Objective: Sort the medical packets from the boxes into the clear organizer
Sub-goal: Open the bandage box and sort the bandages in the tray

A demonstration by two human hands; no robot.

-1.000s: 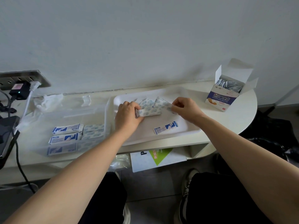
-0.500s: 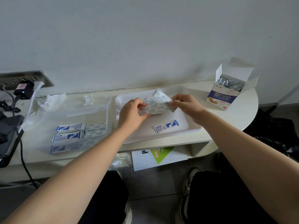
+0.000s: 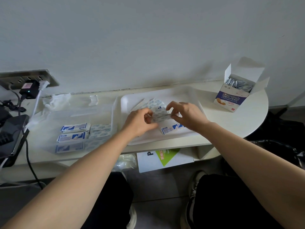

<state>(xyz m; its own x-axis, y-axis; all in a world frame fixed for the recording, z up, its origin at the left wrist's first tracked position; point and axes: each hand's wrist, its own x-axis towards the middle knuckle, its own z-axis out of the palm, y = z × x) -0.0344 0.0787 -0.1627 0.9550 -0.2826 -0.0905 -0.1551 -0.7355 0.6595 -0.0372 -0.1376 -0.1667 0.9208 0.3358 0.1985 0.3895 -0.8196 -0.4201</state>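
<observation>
Since half a second ago the hands have drawn closer together and lowered the bundle toward the tray. The left hand (image 3: 140,121) and right hand (image 3: 186,115) each pinch an end of a loose bundle of pale, blue-printed paper packets (image 3: 159,115), fingers curled round it, just above the shallow white tray (image 3: 132,100). A single blue-and-white packet (image 3: 170,129) lies on the tray beneath the right hand. To the left stands the clear plastic organizer (image 3: 79,113), already holding blue-and-white packets beside pale ones. At the right end of the worktop (image 3: 239,123) stands an open white-and-purple cardboard box (image 3: 231,100) with silvery packets inside. The bundle looks uneven and thin. Carried over on fingertip grips alone, it could fan out, spill, or land among the wrong kind.
</observation>
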